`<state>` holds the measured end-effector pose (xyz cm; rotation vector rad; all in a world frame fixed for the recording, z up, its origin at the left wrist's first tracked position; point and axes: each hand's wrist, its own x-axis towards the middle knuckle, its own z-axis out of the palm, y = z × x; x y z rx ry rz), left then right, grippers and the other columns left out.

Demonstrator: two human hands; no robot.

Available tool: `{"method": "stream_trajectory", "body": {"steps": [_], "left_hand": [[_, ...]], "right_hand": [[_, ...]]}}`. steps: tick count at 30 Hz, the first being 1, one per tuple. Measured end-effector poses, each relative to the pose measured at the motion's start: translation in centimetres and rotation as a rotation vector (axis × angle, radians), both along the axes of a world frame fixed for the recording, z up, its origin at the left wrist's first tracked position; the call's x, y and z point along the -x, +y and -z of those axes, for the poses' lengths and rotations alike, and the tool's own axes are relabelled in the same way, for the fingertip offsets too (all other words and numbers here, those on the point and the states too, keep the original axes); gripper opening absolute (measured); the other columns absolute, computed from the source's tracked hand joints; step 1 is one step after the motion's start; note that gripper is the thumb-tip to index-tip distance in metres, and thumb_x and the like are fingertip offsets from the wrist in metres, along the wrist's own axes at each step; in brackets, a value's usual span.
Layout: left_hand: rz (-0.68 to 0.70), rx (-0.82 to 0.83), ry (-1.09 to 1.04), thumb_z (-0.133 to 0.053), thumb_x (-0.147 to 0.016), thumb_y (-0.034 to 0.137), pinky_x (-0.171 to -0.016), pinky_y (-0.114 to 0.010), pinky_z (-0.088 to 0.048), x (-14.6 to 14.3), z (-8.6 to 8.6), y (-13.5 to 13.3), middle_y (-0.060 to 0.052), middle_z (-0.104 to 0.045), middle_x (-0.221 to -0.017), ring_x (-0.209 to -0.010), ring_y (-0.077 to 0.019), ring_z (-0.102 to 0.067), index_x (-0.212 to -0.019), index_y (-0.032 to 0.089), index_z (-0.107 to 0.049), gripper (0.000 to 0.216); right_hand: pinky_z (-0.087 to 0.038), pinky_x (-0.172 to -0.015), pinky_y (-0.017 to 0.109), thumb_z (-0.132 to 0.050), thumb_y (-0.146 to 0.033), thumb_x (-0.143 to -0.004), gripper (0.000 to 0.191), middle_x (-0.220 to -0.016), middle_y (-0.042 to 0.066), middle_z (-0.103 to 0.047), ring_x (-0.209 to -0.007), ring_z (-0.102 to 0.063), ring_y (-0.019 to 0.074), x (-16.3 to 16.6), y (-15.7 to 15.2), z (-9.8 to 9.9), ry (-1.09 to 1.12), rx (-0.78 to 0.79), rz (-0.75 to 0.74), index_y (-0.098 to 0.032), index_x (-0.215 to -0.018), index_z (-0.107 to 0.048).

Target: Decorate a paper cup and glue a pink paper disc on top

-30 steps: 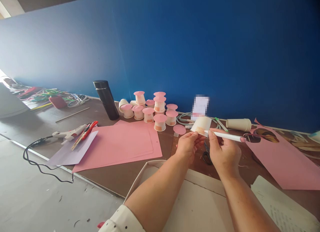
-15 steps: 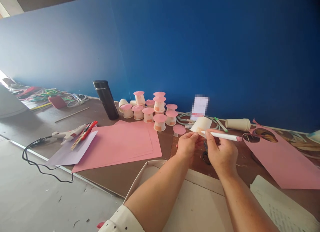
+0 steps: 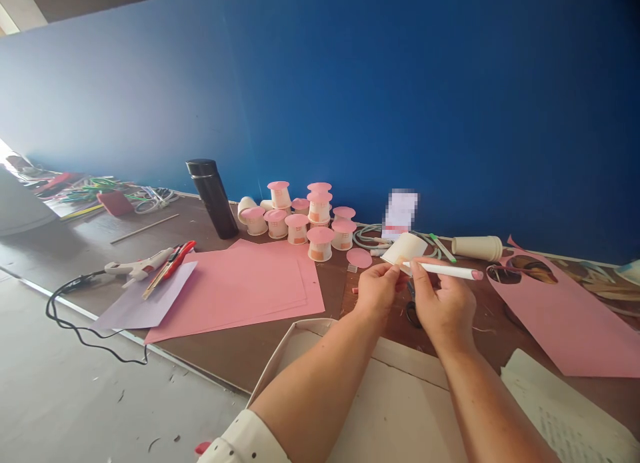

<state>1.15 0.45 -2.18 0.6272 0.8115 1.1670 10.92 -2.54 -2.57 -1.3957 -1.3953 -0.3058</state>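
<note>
My left hand (image 3: pixel 376 291) pinches a small white paper cup (image 3: pixel 406 248) lying on its side above the brown table (image 3: pixel 240 353). My right hand (image 3: pixel 443 303) grips a white marker with a pink end (image 3: pixel 450 271), its tip touching the cup's wall near an orange patch. Both hands are closed on what they hold. Black scissors (image 3: pixel 413 310) lie on the table just below and between the hands.
Several white cups with pink lids (image 3: pixel 306 218) stand behind pink paper sheets (image 3: pixel 240 286). A black flask (image 3: pixel 213 198), a glue gun (image 3: pixel 137 268), a red cutter (image 3: pixel 173 262), a cup stack (image 3: pixel 477 248) and another pink sheet (image 3: pixel 565 316) lie around. A cream board (image 3: pixel 395 396) sits near me.
The marker's tip has moved left onto the cup, and both hands have dropped slightly while holding the same things.
</note>
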Motion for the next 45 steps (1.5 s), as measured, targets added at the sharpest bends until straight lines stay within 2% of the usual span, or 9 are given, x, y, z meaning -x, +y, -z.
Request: {"method": "stream_trajectory", "body": {"steps": [4,9,13,19,23,30,40,45], "left_hand": [[0.007,0.003,0.011,-0.066,-0.086,0.013,-0.079,-0.028,-0.054,0.05,-0.07,0.00,-0.004,-0.065,-0.067,-0.064,-0.0112,-0.060,-0.068,0.012,-0.072,0.019],[0.018,-0.057,0.069,-0.074,-0.080,0.020,-0.074,-0.027,-0.051,0.11,0.28,0.05,-0.003,-0.063,-0.066,-0.061,-0.0110,-0.056,-0.063,0.013,-0.069,0.019],[0.016,-0.057,0.082,-0.069,-0.082,0.019,-0.072,-0.026,-0.049,0.16,0.18,0.03,-0.002,-0.062,-0.065,-0.062,-0.0109,-0.055,-0.065,0.013,-0.069,0.018],[0.016,-0.094,0.174,-0.061,-0.084,0.018,-0.062,-0.023,-0.042,0.28,-0.13,-0.11,-0.001,-0.056,-0.058,-0.057,-0.0093,-0.048,-0.060,0.014,-0.064,0.025],[0.027,-0.115,0.193,-0.062,-0.083,0.019,-0.060,-0.023,-0.039,0.39,-0.33,-0.21,0.000,-0.055,-0.058,-0.056,-0.0094,-0.046,-0.058,0.015,-0.062,0.025],[0.023,-0.149,0.284,-0.064,-0.082,0.024,-0.054,-0.023,-0.031,0.54,-0.46,-0.25,0.001,-0.052,-0.055,-0.054,-0.0095,-0.041,-0.054,0.016,-0.058,0.030],[0.019,-0.174,0.358,-0.070,-0.080,0.032,-0.056,-0.024,-0.034,0.65,-0.33,-0.36,0.000,-0.053,-0.055,-0.054,-0.0102,-0.041,-0.051,0.017,-0.057,0.035],[0.028,-0.118,0.280,-0.065,-0.085,0.020,-0.057,-0.021,-0.038,0.49,-0.47,-0.23,0.000,-0.054,-0.055,-0.053,-0.0087,-0.044,-0.053,0.015,-0.061,0.032]], "right_hand": [[-0.054,-0.073,0.032,-0.055,-0.050,-0.096,0.040,-0.086,0.012,-0.079,-0.077,-0.073,0.0243,-0.01,-0.01,-0.01,0.008,0.010,-0.022,-0.017,-0.092,-0.077],[-0.054,-0.073,0.032,-0.055,-0.050,-0.096,0.041,-0.085,0.012,-0.078,-0.076,-0.073,0.0243,-0.01,0.07,0.00,-0.003,-0.002,-0.019,-0.016,-0.091,-0.078],[-0.054,-0.074,0.033,-0.055,-0.050,-0.096,0.041,-0.085,0.012,-0.078,-0.080,-0.073,0.0256,0.01,0.06,0.02,-0.005,0.005,-0.020,-0.016,-0.091,-0.078],[-0.054,-0.074,0.034,-0.053,-0.052,-0.096,0.044,-0.083,0.012,-0.078,-0.078,-0.073,0.0259,0.06,0.07,-0.02,0.007,0.029,-0.020,-0.017,-0.090,-0.078],[-0.054,-0.074,0.035,-0.052,-0.056,-0.095,0.047,-0.083,0.013,-0.078,-0.076,-0.072,0.0260,0.01,0.15,0.12,0.022,0.030,0.019,-0.016,-0.092,-0.077],[-0.054,-0.076,0.035,-0.051,-0.057,-0.095,0.048,-0.084,0.014,-0.077,-0.082,-0.072,0.0278,0.21,0.01,0.01,0.030,0.068,0.003,-0.016,-0.093,-0.077],[-0.052,-0.076,0.036,-0.049,-0.060,-0.094,0.051,-0.083,0.014,-0.076,-0.082,-0.071,0.0282,0.20,0.18,0.20,0.028,0.078,0.008,-0.017,-0.090,-0.077],[-0.052,-0.075,0.037,-0.053,-0.057,-0.093,0.048,-0.080,0.014,-0.075,-0.077,-0.070,0.0271,0.08,0.02,0.03,0.077,0.051,0.055,-0.016,-0.093,-0.077]]}}
